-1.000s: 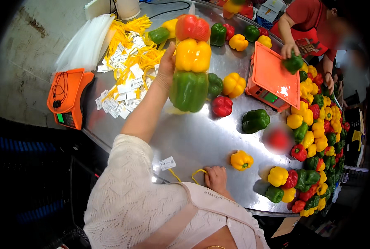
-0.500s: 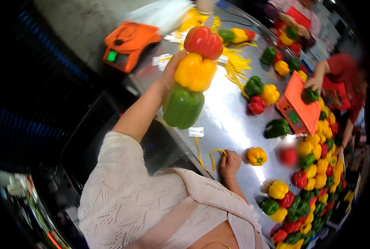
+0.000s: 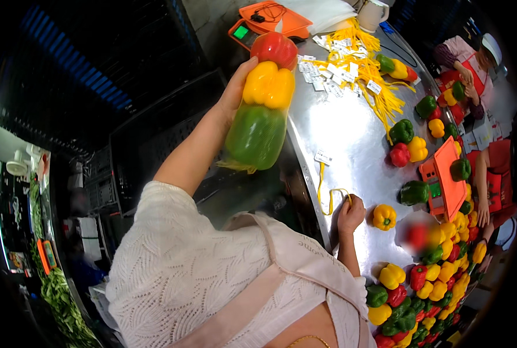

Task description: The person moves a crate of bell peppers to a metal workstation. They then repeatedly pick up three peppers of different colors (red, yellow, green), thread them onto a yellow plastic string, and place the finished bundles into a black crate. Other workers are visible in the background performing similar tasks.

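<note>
Left grip (image 3: 235, 87) clasping bagged pepper trio (image 3: 262, 101), held upright beside tabletop (image 3: 351, 133). Right grip (image 3: 351, 213) clenched, pinching yellow tie (image 3: 331, 194) there.

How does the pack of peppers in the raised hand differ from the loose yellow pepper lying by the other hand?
The pepper pack holds three peppers, red, yellow and green, stacked in a clear bag; the loose yellow pepper is single and unwrapped. The pack is gripped in the left hand and held in the air beside the table; the loose pepper lies on the steel table, near the right hand, untouched. Both are glossy bell peppers.
</note>
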{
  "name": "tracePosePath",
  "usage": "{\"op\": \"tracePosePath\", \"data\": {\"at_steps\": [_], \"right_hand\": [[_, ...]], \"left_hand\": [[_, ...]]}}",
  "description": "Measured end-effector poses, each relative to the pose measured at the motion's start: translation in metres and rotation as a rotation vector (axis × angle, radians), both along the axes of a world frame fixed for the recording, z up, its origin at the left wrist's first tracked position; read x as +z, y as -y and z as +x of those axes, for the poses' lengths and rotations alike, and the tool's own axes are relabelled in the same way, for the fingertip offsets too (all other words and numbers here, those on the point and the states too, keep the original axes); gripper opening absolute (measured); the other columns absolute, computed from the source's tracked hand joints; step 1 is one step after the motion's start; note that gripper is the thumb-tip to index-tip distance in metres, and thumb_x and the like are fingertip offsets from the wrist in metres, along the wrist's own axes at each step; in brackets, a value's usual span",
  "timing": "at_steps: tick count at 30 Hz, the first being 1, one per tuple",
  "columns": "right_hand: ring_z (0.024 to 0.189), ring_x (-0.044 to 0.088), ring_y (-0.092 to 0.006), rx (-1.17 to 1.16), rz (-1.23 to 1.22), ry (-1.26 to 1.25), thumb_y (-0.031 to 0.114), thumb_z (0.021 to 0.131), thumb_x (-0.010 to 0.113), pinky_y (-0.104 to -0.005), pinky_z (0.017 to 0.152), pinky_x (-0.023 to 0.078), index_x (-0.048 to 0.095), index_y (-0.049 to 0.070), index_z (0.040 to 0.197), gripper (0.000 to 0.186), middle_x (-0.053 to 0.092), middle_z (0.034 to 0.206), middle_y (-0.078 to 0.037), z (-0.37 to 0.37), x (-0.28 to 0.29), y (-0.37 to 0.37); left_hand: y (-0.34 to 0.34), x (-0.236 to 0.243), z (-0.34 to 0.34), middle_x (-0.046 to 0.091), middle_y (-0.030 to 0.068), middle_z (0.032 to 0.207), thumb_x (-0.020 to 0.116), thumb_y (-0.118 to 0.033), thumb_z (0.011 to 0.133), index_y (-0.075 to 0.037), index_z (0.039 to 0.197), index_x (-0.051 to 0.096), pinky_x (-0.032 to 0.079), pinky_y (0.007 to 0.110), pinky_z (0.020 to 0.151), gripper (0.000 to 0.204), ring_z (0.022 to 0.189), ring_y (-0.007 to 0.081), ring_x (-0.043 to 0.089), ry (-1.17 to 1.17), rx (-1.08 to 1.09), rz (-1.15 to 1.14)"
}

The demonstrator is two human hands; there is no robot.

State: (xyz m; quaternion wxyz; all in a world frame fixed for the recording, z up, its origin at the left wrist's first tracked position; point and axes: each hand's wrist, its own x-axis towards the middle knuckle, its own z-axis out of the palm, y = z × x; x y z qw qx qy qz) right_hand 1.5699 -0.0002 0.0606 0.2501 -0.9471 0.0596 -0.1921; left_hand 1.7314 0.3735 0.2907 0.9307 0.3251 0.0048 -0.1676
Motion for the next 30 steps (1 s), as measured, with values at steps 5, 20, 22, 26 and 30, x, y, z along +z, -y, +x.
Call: {"op": "tracePosePath", "data": {"at_steps": [5,20,22,26,30], "right_hand": [[0.082,0.062,-0.0351,-0.017,0.026,0.008,0.007,0.081,0.061,-0.0427,0.076,0.047,0.067,0.006,0.096,0.017,0.067,0.091,-0.014,0.0,-0.004,0.001],[0.087,0.061,-0.0367,-0.037,-0.11,-0.111,0.008,0.088,0.054,-0.0425,0.079,0.048,0.063,0.0,0.103,0.019,0.066,0.097,-0.017,0.005,-0.005,-0.003],[0.087,0.062,-0.0374,-0.067,-0.166,-0.118,0.01,0.089,0.053,-0.043,0.078,0.048,0.063,0.0,0.103,0.019,0.066,0.096,-0.017,0.005,-0.009,-0.003],[0.085,0.062,-0.039,-0.134,-0.195,-0.165,0.011,0.09,0.052,-0.0451,0.075,0.048,0.062,0.0,0.103,0.02,0.065,0.094,-0.019,0.002,-0.011,-0.006],[0.083,0.062,-0.0407,-0.236,-0.105,-0.235,0.01,0.086,0.053,-0.047,0.073,0.048,0.063,0.002,0.099,0.018,0.064,0.087,-0.02,0.014,0.0,-0.018]], "left_hand": [[-0.047,-0.016,-0.009,0.067,0.012,0.105,0.061,-0.047,0.091,-0.004,0.121,0.056,0.056,0.039,0.081,0.052,0.091,0.0244,0.067,-0.1,0.077,0.073],[-0.232,-0.195,0.026,0.058,0.0162,0.115,0.079,-0.048,0.067,-0.01,0.129,0.051,0.049,0.045,0.091,0.078,0.107,0.0357,0.059,0.114,-0.097,2.37],[-0.242,-0.22,0.037,0.056,0.0158,0.117,0.079,-0.045,0.067,-0.011,0.131,0.049,0.047,0.046,0.093,0.078,0.11,0.0354,0.057,0.143,-0.132,2.366],[-0.247,-0.251,0.064,0.053,0.0153,0.12,0.079,-0.038,0.069,-0.012,0.134,0.047,0.044,0.046,0.093,0.076,0.112,0.0341,0.053,0.339,-0.087,2.428],[-0.248,-0.318,0.104,0.049,0.0138,0.13,0.077,-0.033,0.073,-0.012,0.13,0.054,0.044,0.047,0.092,0.066,0.117,0.0312,0.05,0.18,-0.148,2.466]]}}
